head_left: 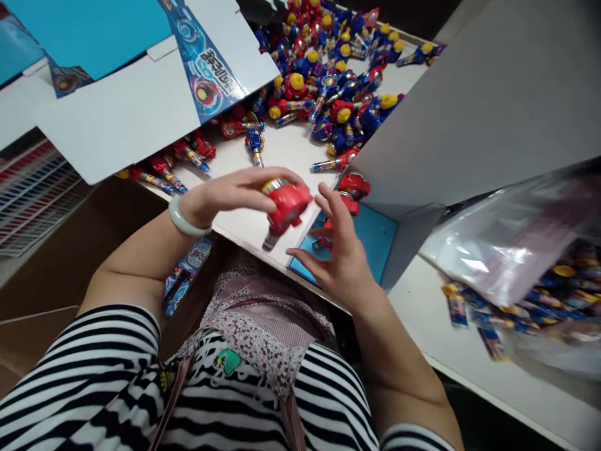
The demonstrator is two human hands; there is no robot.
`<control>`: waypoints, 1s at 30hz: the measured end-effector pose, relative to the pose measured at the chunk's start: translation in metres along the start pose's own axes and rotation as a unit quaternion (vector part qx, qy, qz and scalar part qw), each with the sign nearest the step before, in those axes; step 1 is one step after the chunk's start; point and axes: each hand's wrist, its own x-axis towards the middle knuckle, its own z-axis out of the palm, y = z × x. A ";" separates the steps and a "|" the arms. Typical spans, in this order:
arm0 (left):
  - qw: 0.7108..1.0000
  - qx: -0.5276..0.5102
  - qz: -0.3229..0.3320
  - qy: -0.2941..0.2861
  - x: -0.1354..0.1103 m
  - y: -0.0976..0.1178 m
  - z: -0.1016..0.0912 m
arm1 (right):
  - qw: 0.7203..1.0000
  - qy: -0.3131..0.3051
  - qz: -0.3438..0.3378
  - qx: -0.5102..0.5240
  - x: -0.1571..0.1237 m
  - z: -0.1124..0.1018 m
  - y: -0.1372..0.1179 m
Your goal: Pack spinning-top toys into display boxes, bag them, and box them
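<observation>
We log the left grip point(237, 194) closed around a red launcher point(287, 203), with the thumb over the top and the fingers curled along its side. The piece is held up off the counter point(277, 153), its shaft angled down toward the near edge. A pale bangle point(189, 219) sits on that wrist. We read this as a hold for turning or checking the piece, since the red body fills the fingers and the shaft stays free.

The right grip point(340, 250) is open, with the fingers point(328, 203) spread and curved, and we can confirm no hold on anything. It hangs just beside the launcher, over a blue card point(370, 241). A red piece lies under the palm, but we cannot tell whether the fingers touch it. Another red toy point(353, 186) rests at the card's far edge.

Farther along the counter lies a loose heap of toys point(323, 81), red and blue with yellow caps, probably left spread so single pieces can be picked out. A printed carton flap point(141, 119) leans in from the left, and a grey board point(469, 113) stands at the right, leaving a narrow working lane between them. A clear bag point(488, 244) of packaged toys lies to the right.
</observation>
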 end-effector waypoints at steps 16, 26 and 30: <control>0.881 0.332 -0.255 0.220 0.014 -0.140 -0.046 | 0.980 0.066 0.085 -0.170 -0.104 0.001 0.022; 0.851 0.288 -0.303 0.319 0.076 -0.169 -0.025 | 0.979 -0.024 0.173 -0.104 -0.094 -0.025 0.019; 0.875 0.313 -0.119 0.349 0.060 -0.112 0.007 | 0.975 0.136 0.172 -0.017 -0.037 -0.051 0.021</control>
